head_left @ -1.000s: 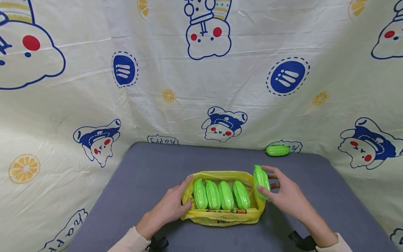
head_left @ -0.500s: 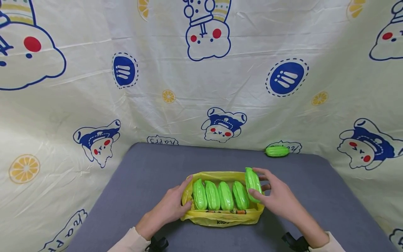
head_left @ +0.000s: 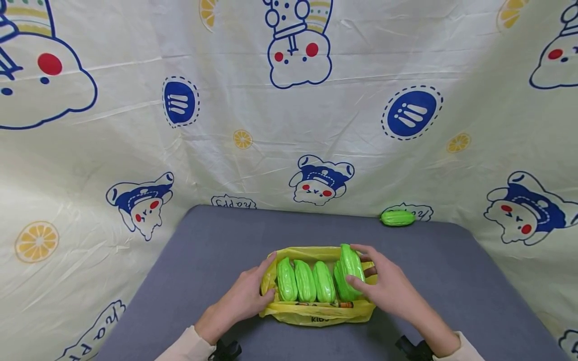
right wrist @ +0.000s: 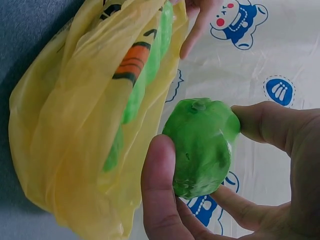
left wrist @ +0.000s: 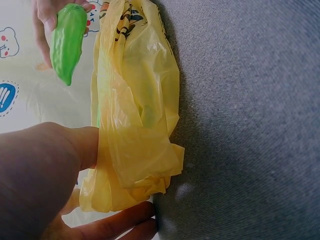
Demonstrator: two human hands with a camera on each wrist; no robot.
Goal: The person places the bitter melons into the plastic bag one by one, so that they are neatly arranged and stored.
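Observation:
A yellow plastic bag [head_left: 298, 315] lies open-mouthed on the table, with several green toy bitter melons [head_left: 305, 281] side by side in it. My left hand [head_left: 244, 296] holds the bag's left end, its thumb against the near side in the left wrist view. Over the bag's right part, my right hand [head_left: 388, 283] grips another bitter melon [right wrist: 202, 145] between thumb and fingers. That melon stands tilted upright and partly hides the rightmost one in the bag. In the left wrist view, the held melon [left wrist: 69, 42] is clear of the bag's rim.
One more green bitter melon [head_left: 397, 217] lies at the table's back right edge, against the printed curtain [head_left: 280, 120]. Grey cloth covers the table [head_left: 217, 240]. Dark wrist straps [head_left: 226, 349] sit on both wrists.
My right hand has carried its bitter melon leftward, from the bag's right rim to above the rightmost melon inside. The left hand has stayed at the bag's left end.

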